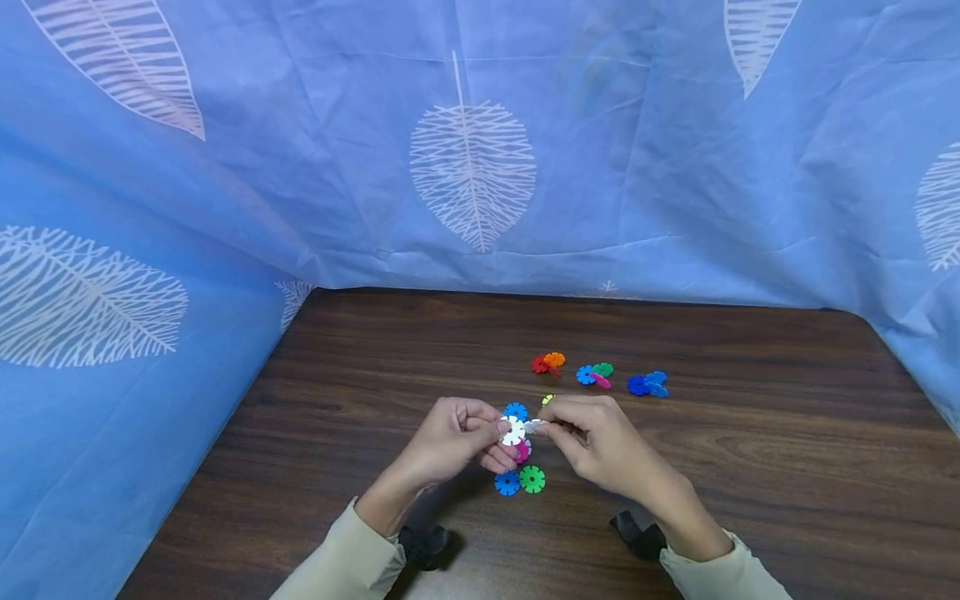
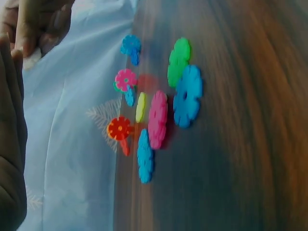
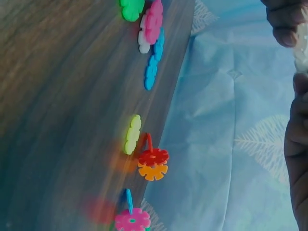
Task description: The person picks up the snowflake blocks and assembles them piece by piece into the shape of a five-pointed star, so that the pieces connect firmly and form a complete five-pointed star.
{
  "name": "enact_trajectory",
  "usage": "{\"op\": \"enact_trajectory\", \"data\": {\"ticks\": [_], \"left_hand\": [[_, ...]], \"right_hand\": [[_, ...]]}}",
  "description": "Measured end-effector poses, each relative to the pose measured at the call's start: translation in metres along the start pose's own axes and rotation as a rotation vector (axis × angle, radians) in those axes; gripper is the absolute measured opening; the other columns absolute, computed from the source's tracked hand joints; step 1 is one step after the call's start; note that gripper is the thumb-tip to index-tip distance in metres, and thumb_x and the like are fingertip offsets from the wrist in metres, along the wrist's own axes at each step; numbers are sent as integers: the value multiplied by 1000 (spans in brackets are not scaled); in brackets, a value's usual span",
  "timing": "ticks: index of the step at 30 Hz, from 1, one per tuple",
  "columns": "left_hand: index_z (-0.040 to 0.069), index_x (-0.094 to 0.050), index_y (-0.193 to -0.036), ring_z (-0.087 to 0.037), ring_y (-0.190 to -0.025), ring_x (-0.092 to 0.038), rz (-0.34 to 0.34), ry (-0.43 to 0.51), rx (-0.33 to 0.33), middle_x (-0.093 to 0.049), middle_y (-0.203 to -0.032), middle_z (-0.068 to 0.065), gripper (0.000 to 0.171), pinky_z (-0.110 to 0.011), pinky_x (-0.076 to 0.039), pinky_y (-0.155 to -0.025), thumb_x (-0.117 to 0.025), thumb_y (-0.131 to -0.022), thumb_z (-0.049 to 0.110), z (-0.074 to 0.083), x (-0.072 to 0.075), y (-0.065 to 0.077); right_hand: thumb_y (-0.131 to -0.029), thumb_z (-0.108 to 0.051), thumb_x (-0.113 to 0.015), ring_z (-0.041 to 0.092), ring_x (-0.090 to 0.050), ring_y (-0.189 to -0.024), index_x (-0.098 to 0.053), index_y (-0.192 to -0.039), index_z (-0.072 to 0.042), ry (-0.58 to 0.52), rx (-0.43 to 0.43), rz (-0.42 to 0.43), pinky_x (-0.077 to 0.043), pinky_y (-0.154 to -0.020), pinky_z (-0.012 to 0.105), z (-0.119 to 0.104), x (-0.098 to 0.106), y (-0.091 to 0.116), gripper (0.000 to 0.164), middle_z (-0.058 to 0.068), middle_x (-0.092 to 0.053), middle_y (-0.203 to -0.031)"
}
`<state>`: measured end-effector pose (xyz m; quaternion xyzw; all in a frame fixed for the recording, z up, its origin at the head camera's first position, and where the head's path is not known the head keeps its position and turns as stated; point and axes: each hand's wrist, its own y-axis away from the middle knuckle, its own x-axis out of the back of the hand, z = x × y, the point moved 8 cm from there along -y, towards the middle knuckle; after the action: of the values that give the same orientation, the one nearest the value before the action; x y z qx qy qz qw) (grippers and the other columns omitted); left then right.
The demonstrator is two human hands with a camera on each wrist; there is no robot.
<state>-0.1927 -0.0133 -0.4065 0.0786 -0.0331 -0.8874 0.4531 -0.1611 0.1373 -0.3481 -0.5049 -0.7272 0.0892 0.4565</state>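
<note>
My left hand (image 1: 453,442) pinches a white notched disc (image 1: 513,431) between thumb and fingers. A second pale notched disc (image 1: 533,426), turned nearly edge-on, is pinched by my right hand (image 1: 603,446) at the first disc's right edge. Both hands are above the table. Under and around them lie loose flower-shaped discs: a blue one (image 1: 515,411), a pink one (image 1: 522,452) beside a white one (image 3: 143,38), another blue one (image 1: 507,483) and a green one (image 1: 532,479). In the right wrist view a yellow disc (image 3: 133,134) lies apart; my right hand partly hides it in the head view.
Farther back on the dark wooden table (image 1: 750,467) stand three joined clusters: red and orange (image 1: 554,359), blue, green and pink (image 1: 587,375), and all blue (image 1: 638,385). A blue cloth with white leaf prints (image 1: 600,183) hangs behind the table and along its left side.
</note>
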Motion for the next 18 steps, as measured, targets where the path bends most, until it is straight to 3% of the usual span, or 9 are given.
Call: {"op": "enact_trajectory", "data": {"ticks": [3,8,14,18], "left_hand": [[-15,-64,-110,-16,-70,-75,10,25,10,-75,-89,-25,16,-35,-64,-72,-60,-103,-1,0,-1,1],[-16,-63,-108,-16,-71,-75,39,44,4,-75,-91,-25,15,-34,-63,-71,-59,-102,-3,5,2,4],[-15,-63,-106,-16,-72,-76,38,65,39,-75,-91,-25,13,-34,-63,-73,-61,-101,-4,-1,0,2],[-15,-64,-107,-16,-72,-76,40,78,56,-75,-94,-26,13,-34,-63,-74,-62,-101,-3,-3,2,1]], "right_hand": [[-88,11,-75,-2,-41,-55,-71,-92,-14,-33,-8,18,-37,-43,16,0,0,0,26,-5,-58,-70],[-92,9,-72,0,-47,-51,-71,-90,-17,-138,-91,56,-41,-40,20,5,-3,0,25,-3,-58,-65],[-91,8,-73,0,-41,-54,-71,-88,-16,-68,-91,50,-37,-44,16,2,-8,0,24,-9,-57,-71],[-92,8,-73,4,-48,-53,-70,-88,-17,-112,-113,64,-41,-44,17,5,-9,-1,25,-7,-59,-69]]}}
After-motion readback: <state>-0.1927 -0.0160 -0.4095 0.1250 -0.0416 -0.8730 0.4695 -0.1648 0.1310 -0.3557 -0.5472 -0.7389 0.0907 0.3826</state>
